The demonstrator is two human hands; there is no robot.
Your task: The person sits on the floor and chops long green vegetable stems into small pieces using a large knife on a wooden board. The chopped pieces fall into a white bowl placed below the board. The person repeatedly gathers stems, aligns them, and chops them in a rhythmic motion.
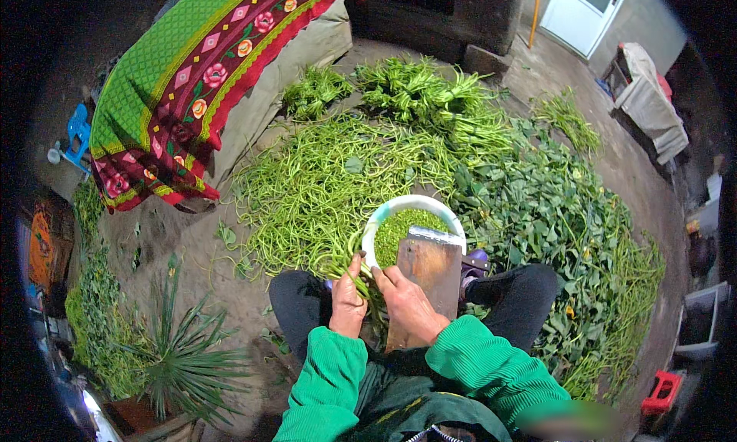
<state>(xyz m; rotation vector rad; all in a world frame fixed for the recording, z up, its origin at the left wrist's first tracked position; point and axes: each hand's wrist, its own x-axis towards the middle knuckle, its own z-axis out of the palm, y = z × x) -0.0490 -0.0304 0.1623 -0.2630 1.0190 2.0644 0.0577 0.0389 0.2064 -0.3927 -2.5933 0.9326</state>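
Observation:
My left hand point(348, 301) is closed around a small bunch of long green stems point(360, 281) at the left side of a white basin. My right hand point(410, 304) has its thumb and fingers on the same stems, over the left edge of a wooden board point(429, 275). The board slopes from my lap onto the rim of the basin point(377, 217); its far end has a pale, worn edge. Finely chopped green bits point(406, 229) fill much of the basin. Whether my right hand also holds a small tool cannot be seen.
Loose green stems point(311, 183) lie beyond the basin, with tied bundles point(426, 91) behind them. Leafy vines point(553, 229) cover the ground at right. A flowered blanket point(190, 79) drapes a covered object at upper left. A fan-leaved plant point(184, 355) stands lower left, a red stool point(661, 393) lower right.

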